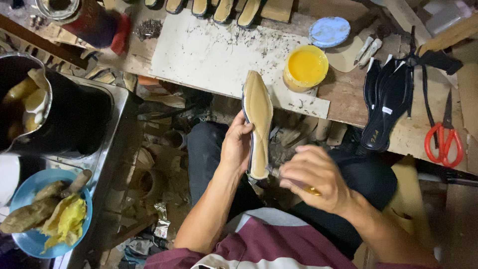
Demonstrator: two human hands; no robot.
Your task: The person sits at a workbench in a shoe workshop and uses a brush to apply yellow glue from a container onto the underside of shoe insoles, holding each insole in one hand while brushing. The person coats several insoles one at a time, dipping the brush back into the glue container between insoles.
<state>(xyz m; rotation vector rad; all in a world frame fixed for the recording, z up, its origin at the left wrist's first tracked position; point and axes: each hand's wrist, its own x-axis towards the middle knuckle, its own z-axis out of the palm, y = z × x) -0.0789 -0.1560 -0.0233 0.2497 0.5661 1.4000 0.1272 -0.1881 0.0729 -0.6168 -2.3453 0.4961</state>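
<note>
The left hand (238,144) clamps a tan shoe sole (257,124) off the bench's near edge while the right hand (313,177), closed on a brush (294,183), may smear glue onto fingers.

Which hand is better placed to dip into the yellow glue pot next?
The right hand, probably. It holds the brush at the sole's heel end, and the glue pot sits up on its side. The left hand is gripping the sole.
</note>
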